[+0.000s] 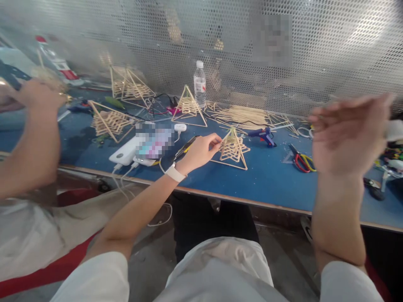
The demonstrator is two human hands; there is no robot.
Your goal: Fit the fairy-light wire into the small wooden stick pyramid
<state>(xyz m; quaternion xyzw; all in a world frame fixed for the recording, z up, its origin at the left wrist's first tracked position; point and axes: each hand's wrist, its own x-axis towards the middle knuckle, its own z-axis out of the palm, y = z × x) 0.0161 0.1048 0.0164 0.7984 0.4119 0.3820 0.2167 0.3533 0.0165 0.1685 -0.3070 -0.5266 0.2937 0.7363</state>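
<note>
My left hand (201, 152), with a white band on its wrist, pinches the left edge of a small wooden stick pyramid (234, 150) standing on the blue table (267, 184). Stacked zigzag layers of sticks fill the pyramid's inside. Raised at the right, above the table and away from the pyramid, my right hand (349, 134) has its fingers extended and holds nothing. A blue glue gun (263, 135) lies just right of the pyramid. Pliers with red and yellow handles (302, 162) rest between the glue gun and my right hand.
White power banks (126, 153) and a phone (155, 142) with cables lie left of my left hand. Behind are loose sticks (242, 116), a water bottle (199, 86) and more stick pyramids (189, 105). Another person's arm (40, 134) reaches in at the left.
</note>
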